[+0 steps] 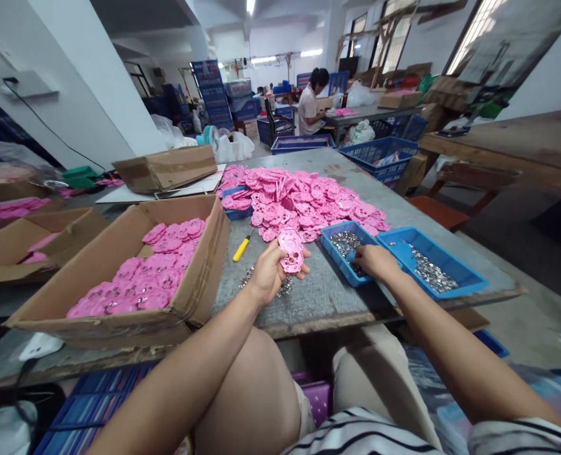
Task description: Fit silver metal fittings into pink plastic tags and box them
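My left hand (pixel 270 273) grips a pink plastic piece (pixel 290 250) with several small holes, thumb on its face and fingers behind it, above the table. Fingers bent together, my right hand (pixel 374 260) reaches into a blue tray (pixel 331 248) of small metal parts (pixel 344 242); what its fingertips hold, if anything, is hidden. A second blue tray (pixel 470 285) with metal parts stands right beside it. Behind both hands lies a large heap of pink pieces (pixel 304 196). Loose metal parts (pixel 285 287) lie under my left hand.
A cardboard box (pixel 205 272) with pink pieces stands on the left. A yellow-handled tool (pixel 241 249) lies between box and left hand. Beyond the heap is a small blue tray (pixel 237 213). A person (pixel 310 107) sits at another table (pixel 370 114) farther back.
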The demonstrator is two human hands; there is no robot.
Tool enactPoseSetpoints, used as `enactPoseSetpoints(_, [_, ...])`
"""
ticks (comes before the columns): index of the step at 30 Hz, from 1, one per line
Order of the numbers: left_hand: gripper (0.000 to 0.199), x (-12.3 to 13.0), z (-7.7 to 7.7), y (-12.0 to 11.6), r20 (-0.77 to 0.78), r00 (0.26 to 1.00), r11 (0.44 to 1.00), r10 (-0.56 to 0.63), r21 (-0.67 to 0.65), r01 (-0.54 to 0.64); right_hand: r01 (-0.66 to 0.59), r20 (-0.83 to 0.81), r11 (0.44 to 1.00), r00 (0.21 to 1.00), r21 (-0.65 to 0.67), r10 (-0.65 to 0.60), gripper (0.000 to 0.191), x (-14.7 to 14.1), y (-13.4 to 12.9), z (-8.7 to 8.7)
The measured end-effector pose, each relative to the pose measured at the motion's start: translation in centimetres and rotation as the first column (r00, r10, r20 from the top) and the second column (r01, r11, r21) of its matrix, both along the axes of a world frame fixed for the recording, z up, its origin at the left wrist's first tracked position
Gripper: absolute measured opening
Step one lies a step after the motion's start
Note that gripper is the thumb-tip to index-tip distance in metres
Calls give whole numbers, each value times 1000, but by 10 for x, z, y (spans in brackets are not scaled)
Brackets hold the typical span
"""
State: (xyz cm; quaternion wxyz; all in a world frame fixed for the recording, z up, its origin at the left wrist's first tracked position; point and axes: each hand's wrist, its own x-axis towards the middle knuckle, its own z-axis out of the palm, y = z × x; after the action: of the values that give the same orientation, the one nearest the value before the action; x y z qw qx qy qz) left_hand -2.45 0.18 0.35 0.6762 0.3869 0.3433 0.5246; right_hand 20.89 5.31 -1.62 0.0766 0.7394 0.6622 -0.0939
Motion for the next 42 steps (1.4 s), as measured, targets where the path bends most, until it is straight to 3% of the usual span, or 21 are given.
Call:
enactPoseSetpoints(6, [29,-1,-3,2,-21,1000,1000,11,-2,-11,63,-67,984,996,166,-52,30,6,0,4])
enactPoseSetpoints(12, [30,0,-2,2,-27,999,999,20,-24,-21,209,-117,935,976,287,-182,34,34,5,22])
enactPoseSetpoints(17, [28,0,-4,3,-18,1000,1000,18,-8,-18,286,-63,939,958,190,-279,31,49,5,20])
enactPoseSetpoints(21, [25,0,-5,3,-25,1000,1000,8,6,-8,267,-85,943,963,199,-255,29,47,2,12])
enactPoseSetpoints(24, [25,0,-5,3,-24,1000,1000,14,-5,-14,218,-155,908,973,357,-173,23,43,2,13])
enactPoseSetpoints(26, [27,0,-5,3,-26,999,1000,23,-17,-23,220,-300,868,950,445,-87,16,39,2,18])
enactPoseSetpoints(28, [27,0,-4,2,-30,999,999,27,-22,-28,268,-535,847,845,459,22,15,29,1,22])
enactPoseSetpoints(30, [26,0,-4,2,-32,999,999,26,-21,-27,291,-748,859,647,421,147,24,13,-1,27])
enactPoseSetpoints(32, [27,1,-4,2,-41,999,1000,25,-17,-26,260,-865,888,442,378,239,35,-6,-6,31])
enactPoseSetpoints(34, [30,1,-5,1,-71,997,1000,22,-14,-23,201,-914,920,305,336,267,42,-26,-13,34])
enactPoseSetpoints(37, [37,2,-6,-1,-130,991,1000,18,-13,-20,126,-938,942,205,310,281,45,-53,-24,36])
enactPoseSetpoints(42, [45,4,-4,-1,-142,988,998,63,14,-62,72,-951,954,132,289,279,45,-87,-32,32])
